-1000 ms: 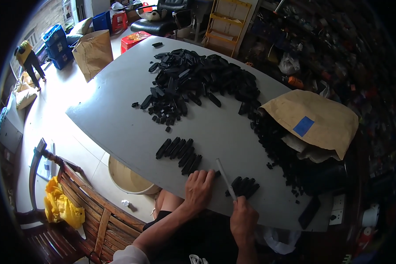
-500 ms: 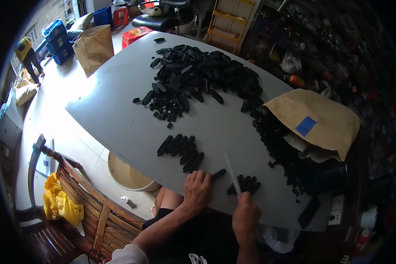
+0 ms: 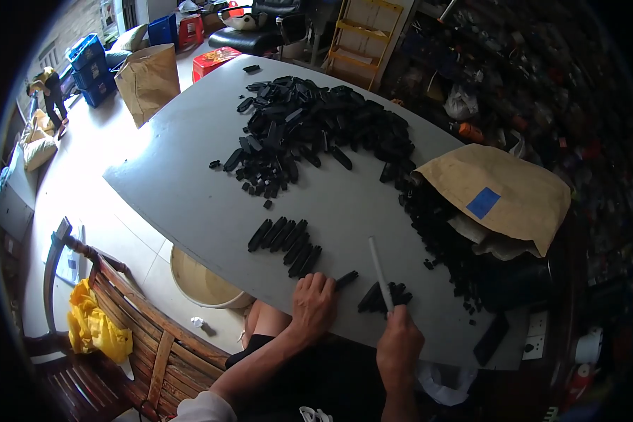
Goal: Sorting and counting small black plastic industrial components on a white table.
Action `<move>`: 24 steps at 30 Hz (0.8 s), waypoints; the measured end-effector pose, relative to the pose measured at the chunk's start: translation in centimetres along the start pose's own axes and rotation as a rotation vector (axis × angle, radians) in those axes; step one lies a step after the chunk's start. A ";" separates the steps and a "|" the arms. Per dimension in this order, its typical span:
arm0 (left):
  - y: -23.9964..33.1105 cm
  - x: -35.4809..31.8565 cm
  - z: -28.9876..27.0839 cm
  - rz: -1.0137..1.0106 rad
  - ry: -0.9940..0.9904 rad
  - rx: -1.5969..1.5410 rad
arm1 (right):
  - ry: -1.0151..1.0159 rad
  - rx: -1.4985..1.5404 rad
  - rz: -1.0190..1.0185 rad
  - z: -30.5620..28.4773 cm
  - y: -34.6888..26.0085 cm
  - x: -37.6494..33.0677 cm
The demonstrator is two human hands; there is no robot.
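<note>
Near the front edge of the grey table (image 3: 183, 183), my left hand (image 3: 314, 302) is closed on a slim black plastic piece (image 3: 347, 280) that sticks out past its fingers to the right. My right hand (image 3: 399, 339) grips a thin, pale, straight stick (image 3: 378, 264), which points up and away over a small group of black pieces (image 3: 369, 299). Beyond my left hand, several like pieces (image 3: 285, 238) lie side by side in a slanting row. Farther back spreads a big pile of black plastic casings (image 3: 316, 119).
A brown paper bag (image 3: 520, 186) lies at the right, with small black parts (image 3: 436, 235) heaped along its mouth. A dark flat block (image 3: 491, 340) rests by the right corner. Left of the table are a round bin (image 3: 204, 285) and a wooden chair (image 3: 151, 344). Another person (image 3: 51, 98) bends at the far left.
The stick in my right hand has swung more upright, and that hand has shifted slightly right. My left hand keeps its place on the black piece. The distant person has bent over.
</note>
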State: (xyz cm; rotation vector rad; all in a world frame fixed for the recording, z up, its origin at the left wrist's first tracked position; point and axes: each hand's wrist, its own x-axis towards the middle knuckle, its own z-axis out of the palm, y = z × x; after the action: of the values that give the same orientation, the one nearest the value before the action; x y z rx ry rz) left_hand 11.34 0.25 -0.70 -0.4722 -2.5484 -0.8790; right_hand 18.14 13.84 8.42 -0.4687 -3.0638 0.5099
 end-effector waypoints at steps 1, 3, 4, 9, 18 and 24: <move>0.1 -0.1 0.3 -0.002 0.004 0.004 | 0.061 0.006 -0.011 -0.2 0.1 -0.1; 0.5 -0.3 1.2 0.080 -0.047 0.001 | 0.072 0.015 0.014 -0.4 0.1 -0.3; 0.9 -0.3 1.1 0.132 -0.144 -0.091 | 0.083 0.023 0.044 -0.3 0.1 -0.4; 0.0 0.6 -0.8 0.007 0.105 0.049 | 0.115 0.023 -0.017 0.2 0.8 -1.0; -1.5 0.5 -1.1 -0.032 0.104 0.081 | 0.022 0.037 -0.096 2.0 -0.1 -0.7; -0.9 0.3 -0.5 0.056 0.081 0.007 | -0.027 -0.031 -0.110 2.0 -0.7 -0.1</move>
State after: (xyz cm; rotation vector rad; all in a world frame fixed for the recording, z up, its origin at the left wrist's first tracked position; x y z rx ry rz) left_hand 10.80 -0.66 -0.60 -0.4928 -2.4523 -0.8514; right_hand 17.94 12.55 6.77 -0.2944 -3.1056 0.4700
